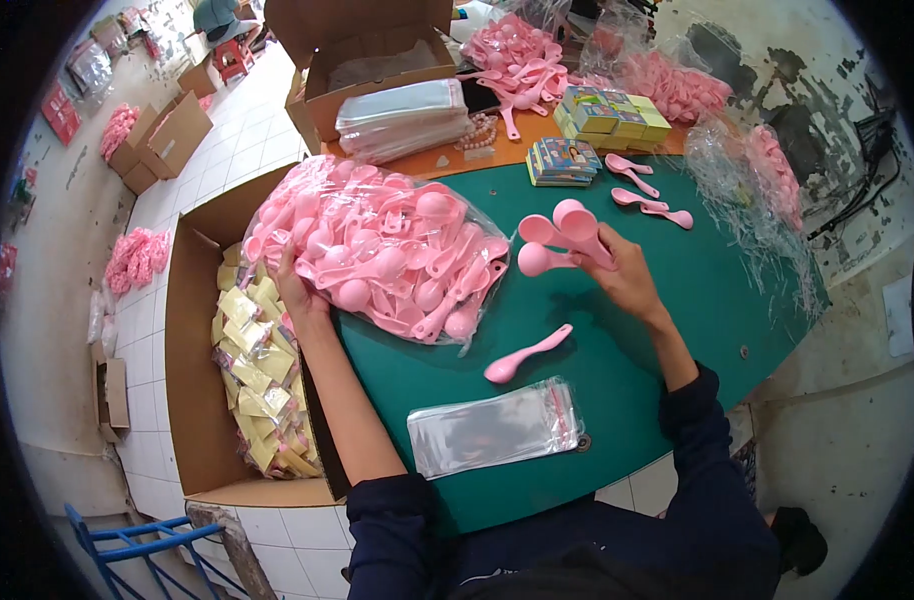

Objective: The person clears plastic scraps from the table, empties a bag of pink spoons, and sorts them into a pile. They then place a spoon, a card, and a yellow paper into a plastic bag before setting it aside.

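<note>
My left hand (299, 290) grips the near left side of a large clear bag of pink measuring spoons (387, 240); its fingers are partly hidden against the plastic. My right hand (627, 280) is closed around the handles of several pink scoop-like spoons (577, 222), bowls pointing left, held above the table. One loose pink spoon (527, 355) lies on the green table (627, 390) between my arms. Nearer my body, a stack of clear plastic sleeves (495, 428) lies flat on the table.
To the left stands an open cardboard box (199, 400) with yellow-card packets (262, 360). Small stacks of printed cards (562, 160) and loose pink spoons (652, 205) lie at the back right. Behind are plastic sleeve bundles (402, 115) and another open box (377, 70).
</note>
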Demonstrator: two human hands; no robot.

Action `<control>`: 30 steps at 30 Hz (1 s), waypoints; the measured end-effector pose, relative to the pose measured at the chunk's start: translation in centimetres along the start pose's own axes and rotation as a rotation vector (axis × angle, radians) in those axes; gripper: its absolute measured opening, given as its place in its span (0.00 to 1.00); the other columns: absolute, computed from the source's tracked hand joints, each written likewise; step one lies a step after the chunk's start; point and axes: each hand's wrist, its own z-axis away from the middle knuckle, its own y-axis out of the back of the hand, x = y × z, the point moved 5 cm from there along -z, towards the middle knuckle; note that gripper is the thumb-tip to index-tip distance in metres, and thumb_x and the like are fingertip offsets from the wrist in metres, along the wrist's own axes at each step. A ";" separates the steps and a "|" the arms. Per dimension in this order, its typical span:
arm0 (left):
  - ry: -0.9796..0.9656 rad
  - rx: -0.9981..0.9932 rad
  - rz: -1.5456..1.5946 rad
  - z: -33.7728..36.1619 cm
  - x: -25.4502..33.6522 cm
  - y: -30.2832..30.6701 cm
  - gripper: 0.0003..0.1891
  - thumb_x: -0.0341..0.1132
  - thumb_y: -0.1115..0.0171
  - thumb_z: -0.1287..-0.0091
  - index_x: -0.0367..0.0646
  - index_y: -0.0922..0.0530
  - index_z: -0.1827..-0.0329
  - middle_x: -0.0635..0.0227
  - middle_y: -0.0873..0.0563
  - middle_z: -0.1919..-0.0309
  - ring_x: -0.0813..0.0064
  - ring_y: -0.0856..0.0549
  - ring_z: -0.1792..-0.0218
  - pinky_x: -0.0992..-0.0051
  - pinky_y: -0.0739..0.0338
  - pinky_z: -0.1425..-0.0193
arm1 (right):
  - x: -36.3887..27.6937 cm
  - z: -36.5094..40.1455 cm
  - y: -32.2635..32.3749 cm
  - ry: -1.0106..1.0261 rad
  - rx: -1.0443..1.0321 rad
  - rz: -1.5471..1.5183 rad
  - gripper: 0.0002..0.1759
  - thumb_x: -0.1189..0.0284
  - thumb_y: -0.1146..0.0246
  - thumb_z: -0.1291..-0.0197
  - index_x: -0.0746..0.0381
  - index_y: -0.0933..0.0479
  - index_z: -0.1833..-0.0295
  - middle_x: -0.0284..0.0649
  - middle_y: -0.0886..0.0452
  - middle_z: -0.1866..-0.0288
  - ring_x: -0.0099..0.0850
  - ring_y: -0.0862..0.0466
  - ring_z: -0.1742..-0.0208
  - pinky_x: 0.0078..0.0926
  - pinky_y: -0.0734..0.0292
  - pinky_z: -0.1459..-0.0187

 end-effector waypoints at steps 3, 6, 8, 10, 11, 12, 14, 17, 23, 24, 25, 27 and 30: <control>0.050 -0.020 0.031 0.4 0.2 -0.9 0.20 0.32 0.44 0.37 0.35 0.30 0.43 0.55 0.20 0.49 0.62 0.18 0.51 0.62 0.22 0.45 | 5.8 -1.9 2.4 0.015 0.031 0.051 0.16 0.70 0.37 0.43 0.65 0.27 0.51 0.34 0.20 0.63 0.21 0.23 0.61 0.23 0.26 0.61; 0.118 -0.016 0.120 -0.3 -0.3 0.2 0.22 0.29 0.43 0.38 0.41 0.34 0.39 0.57 0.21 0.50 0.62 0.18 0.52 0.62 0.19 0.51 | 10.4 -5.4 7.9 -0.184 0.160 0.011 0.16 0.66 0.40 0.43 0.66 0.25 0.55 0.41 0.18 0.67 0.25 0.20 0.67 0.29 0.25 0.65; 0.097 -0.011 0.115 -0.9 -0.3 1.1 0.25 0.28 0.43 0.38 0.44 0.37 0.37 0.57 0.21 0.50 0.62 0.18 0.52 0.62 0.18 0.53 | 14.1 -6.9 11.3 -0.250 0.181 0.092 0.17 0.63 0.40 0.43 0.64 0.25 0.54 0.42 0.19 0.66 0.29 0.19 0.64 0.33 0.25 0.64; 0.006 -0.009 0.032 -0.8 -0.1 0.9 0.25 0.28 0.43 0.38 0.44 0.38 0.37 0.57 0.22 0.49 0.62 0.18 0.52 0.61 0.18 0.52 | 13.8 -7.1 11.8 -0.197 0.237 0.551 0.17 0.61 0.41 0.42 0.63 0.25 0.53 0.43 0.20 0.61 0.33 0.20 0.58 0.38 0.26 0.58; -0.028 0.023 0.023 -0.7 -0.1 0.8 0.26 0.27 0.44 0.38 0.45 0.39 0.37 0.57 0.24 0.48 0.61 0.19 0.51 0.61 0.18 0.51 | 13.4 -6.6 11.7 -0.173 0.316 0.911 0.17 0.61 0.41 0.42 0.63 0.25 0.53 0.44 0.21 0.58 0.35 0.21 0.54 0.40 0.27 0.55; -0.042 0.010 0.025 -0.6 0.1 0.4 0.26 0.26 0.44 0.38 0.45 0.39 0.37 0.57 0.24 0.47 0.61 0.19 0.51 0.61 0.18 0.51 | 11.4 -6.1 11.0 -0.139 0.397 1.270 0.17 0.62 0.42 0.41 0.62 0.25 0.53 0.45 0.22 0.56 0.38 0.22 0.51 0.42 0.28 0.52; -0.060 -0.006 0.023 0.0 0.4 -0.1 0.26 0.26 0.44 0.39 0.46 0.40 0.36 0.56 0.26 0.46 0.60 0.19 0.51 0.61 0.18 0.51 | 5.6 -5.0 6.3 0.045 0.147 0.707 0.16 0.63 0.40 0.43 0.61 0.25 0.53 0.44 0.24 0.50 0.40 0.26 0.46 0.38 0.32 0.44; -0.026 0.006 0.018 0.7 0.3 -1.0 0.17 0.31 0.42 0.38 0.38 0.28 0.46 0.59 0.19 0.53 0.64 0.17 0.55 0.63 0.19 0.50 | -2.2 -1.4 -3.1 0.470 -0.433 0.264 0.16 0.71 0.37 0.46 0.60 0.25 0.50 0.43 0.24 0.49 0.40 0.26 0.45 0.37 0.31 0.43; 0.048 -0.030 0.043 1.9 1.0 -2.7 0.18 0.33 0.41 0.39 0.39 0.28 0.46 0.61 0.19 0.54 0.66 0.17 0.55 0.65 0.19 0.51 | -6.3 -2.2 -10.8 0.685 -0.482 0.294 0.26 0.72 0.35 0.53 0.57 0.30 0.45 0.40 0.29 0.45 0.39 0.30 0.40 0.39 0.34 0.43; 0.044 -0.034 0.044 1.7 1.1 -2.7 0.18 0.33 0.41 0.39 0.39 0.28 0.46 0.61 0.19 0.54 0.66 0.17 0.55 0.65 0.19 0.51 | -6.7 -1.9 -11.2 0.670 -0.484 0.370 0.27 0.72 0.34 0.54 0.56 0.30 0.45 0.39 0.29 0.45 0.39 0.31 0.40 0.39 0.34 0.43; 0.043 -0.037 0.047 1.6 1.1 -2.6 0.18 0.33 0.41 0.39 0.39 0.28 0.46 0.61 0.19 0.54 0.66 0.17 0.54 0.64 0.19 0.51 | -6.9 -1.7 -11.4 0.651 -0.489 0.448 0.28 0.71 0.34 0.55 0.56 0.30 0.45 0.39 0.30 0.45 0.39 0.32 0.39 0.40 0.34 0.43; 0.052 -0.040 0.033 1.2 0.7 -2.0 0.18 0.33 0.42 0.38 0.39 0.28 0.45 0.60 0.19 0.54 0.65 0.17 0.54 0.64 0.19 0.51 | -6.8 -1.5 -11.6 0.641 -0.546 0.493 0.27 0.70 0.33 0.56 0.57 0.30 0.46 0.39 0.29 0.47 0.39 0.32 0.40 0.40 0.35 0.44; -0.073 -0.043 0.019 0.4 0.5 -1.3 0.19 0.32 0.43 0.38 0.38 0.29 0.44 0.58 0.19 0.53 0.64 0.17 0.53 0.63 0.19 0.49 | -6.8 -1.2 -11.3 0.723 -0.447 0.484 0.26 0.69 0.33 0.57 0.58 0.30 0.49 0.38 0.29 0.49 0.39 0.32 0.43 0.40 0.34 0.46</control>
